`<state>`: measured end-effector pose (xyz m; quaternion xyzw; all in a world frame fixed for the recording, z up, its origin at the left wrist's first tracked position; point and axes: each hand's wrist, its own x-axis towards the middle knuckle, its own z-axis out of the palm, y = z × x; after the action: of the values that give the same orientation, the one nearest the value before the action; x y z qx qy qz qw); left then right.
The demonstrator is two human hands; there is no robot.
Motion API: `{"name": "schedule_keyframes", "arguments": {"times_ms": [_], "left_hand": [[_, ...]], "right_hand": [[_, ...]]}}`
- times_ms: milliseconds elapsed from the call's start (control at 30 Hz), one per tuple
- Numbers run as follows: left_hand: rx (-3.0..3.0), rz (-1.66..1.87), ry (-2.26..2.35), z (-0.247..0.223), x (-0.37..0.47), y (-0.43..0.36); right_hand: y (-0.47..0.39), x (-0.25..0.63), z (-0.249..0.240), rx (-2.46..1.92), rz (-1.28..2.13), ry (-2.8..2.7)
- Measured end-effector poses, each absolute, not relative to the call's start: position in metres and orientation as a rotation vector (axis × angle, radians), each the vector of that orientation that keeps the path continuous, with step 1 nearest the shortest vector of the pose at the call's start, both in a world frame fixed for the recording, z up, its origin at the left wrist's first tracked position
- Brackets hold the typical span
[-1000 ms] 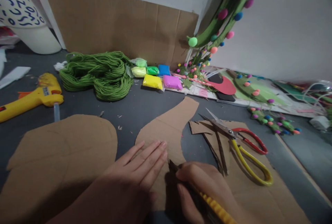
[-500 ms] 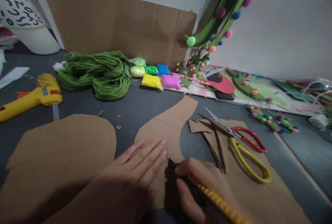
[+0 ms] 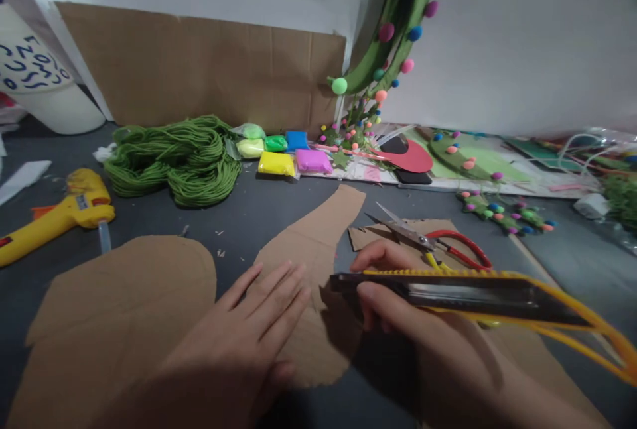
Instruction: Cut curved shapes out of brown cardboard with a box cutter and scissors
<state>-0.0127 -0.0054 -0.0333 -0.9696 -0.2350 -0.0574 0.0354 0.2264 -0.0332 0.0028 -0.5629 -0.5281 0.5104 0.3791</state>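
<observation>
My left hand [image 3: 266, 316] lies flat with its fingers stretched over a curved piece of cardboard [image 3: 318, 230], narrow at the far end and wide near me. My right hand [image 3: 398, 290] grips a yellow and black utility knife [image 3: 472, 296] between thumb and fingers. The knife is held nearly level above the table, its tip end beside the cardboard's right side, and I cannot tell whether it touches. Behind the right hand, scissors [image 3: 423, 240] with one red and one yellow handle rest on a cardboard offcut [image 3: 432, 225], partly hidden by the hand and knife.
On the left lie another cardboard piece [image 3: 124, 303] and a yellow glue gun [image 3: 74, 210]. Green cord [image 3: 174, 160] and small colored clay packs [image 3: 276, 164] sit toward the back. A cardboard sheet [image 3: 199, 71] leans on the wall. Pom-pom-covered green decorations [image 3: 497, 210] lie at right.
My right hand has lifted and turned the knife from pointing down at the cardboard to nearly level, its body out to the right. The left hand stays flat. The view has shifted slightly.
</observation>
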Motion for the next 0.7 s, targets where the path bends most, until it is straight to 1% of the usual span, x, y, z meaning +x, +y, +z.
{"name": "schedule_keyframes", "arguments": {"times_ms": [100, 267, 367, 500, 600, 700], "left_hand": [[-3.005, -0.162, -0.77, -0.028, -0.01, -0.002], [-3.142, 0.008, -0.914, -0.018, -0.009, 0.0], [-3.141, -0.043, -0.947, -0.015, -0.01, 0.0], [-3.134, -0.145, -1.023, -0.019, -0.005, 0.001], [-3.105, -0.128, -1.051, -0.022, 0.001, 0.002], [-3.058, -0.086, -0.974, -0.024, 0.001, 0.004]], "right_hand": [[-0.038, 0.224, 0.002, -1.428, 1.257, -1.454], [-0.05, 0.219, -0.009, -1.409, 1.315, -1.478], [-0.053, 0.215, -0.01, -1.464, 1.242, -1.498], [-0.054, 0.21, -0.011, -1.427, 1.152, -1.52], [-0.052, 0.207, -0.013, -1.41, 1.138, -1.532], [-0.051, 0.207, -0.014, -1.404, 1.096, -1.587]]}}
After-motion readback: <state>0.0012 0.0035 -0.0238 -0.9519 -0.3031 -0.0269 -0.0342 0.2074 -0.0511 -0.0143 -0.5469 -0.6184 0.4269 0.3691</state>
